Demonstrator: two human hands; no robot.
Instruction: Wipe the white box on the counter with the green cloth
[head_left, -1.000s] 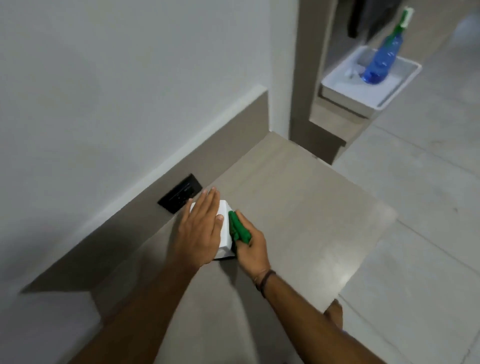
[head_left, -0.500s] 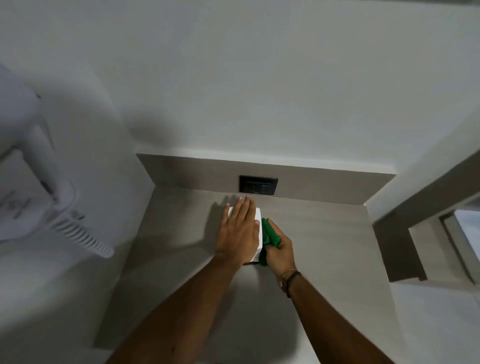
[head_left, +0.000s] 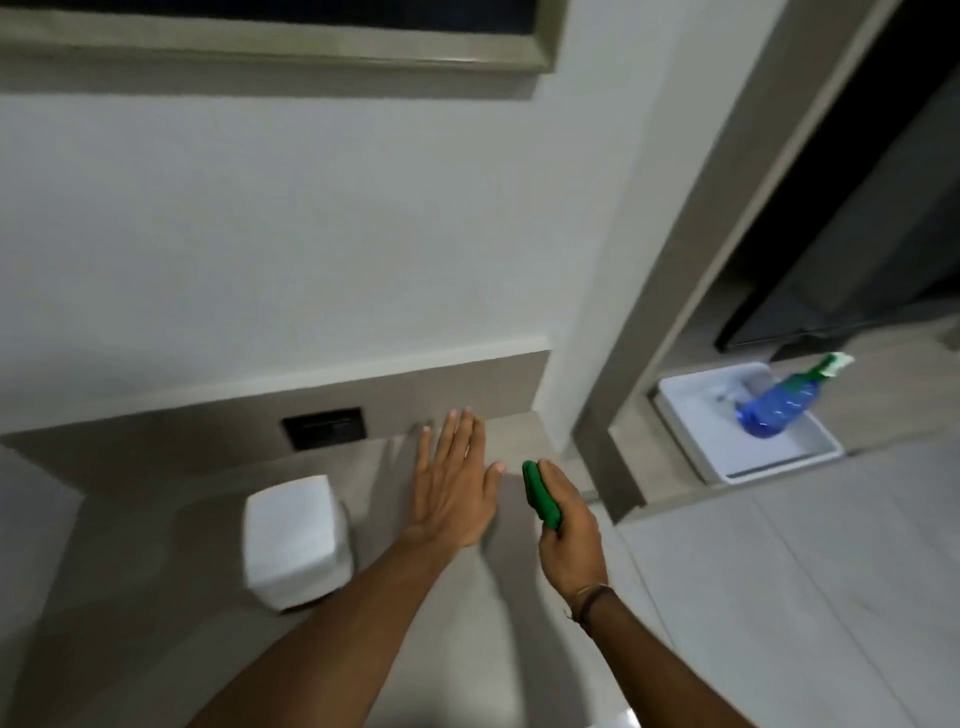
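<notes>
A person's two bare forearms reach over a pale grey-brown counter (head_left: 457, 649) in this head-worn view. Nearest the camera, the white box (head_left: 295, 540) sits on the counter, clear of both hands: a squat, plain white cube with softly rounded corners and edges, its top face flat and unmarked, its right side in shade, a thin dark shadow line along its base. Motion blur softens its outline.

Just right of the box, the left hand (head_left: 452, 493) is spread flat and open, palm down, fingers straight and pointing toward the wall, holding nothing; whether it touches the counter cannot be told. Farther right of the box, the right hand (head_left: 569, 530) is curled into a fist around the green cloth (head_left: 541, 493), which is bunched into a tight roll and sticks out above the thumb. A dark band (head_left: 589, 605) circles that wrist.

Beyond the box, a black outlet plate (head_left: 323, 427) is set in the low backsplash under a white wall (head_left: 291, 234). Far right of the box, past a wall post, a white tray (head_left: 727, 457) sits on a lower ledge with a blue spray bottle (head_left: 779, 408) lying tilted in it.
</notes>
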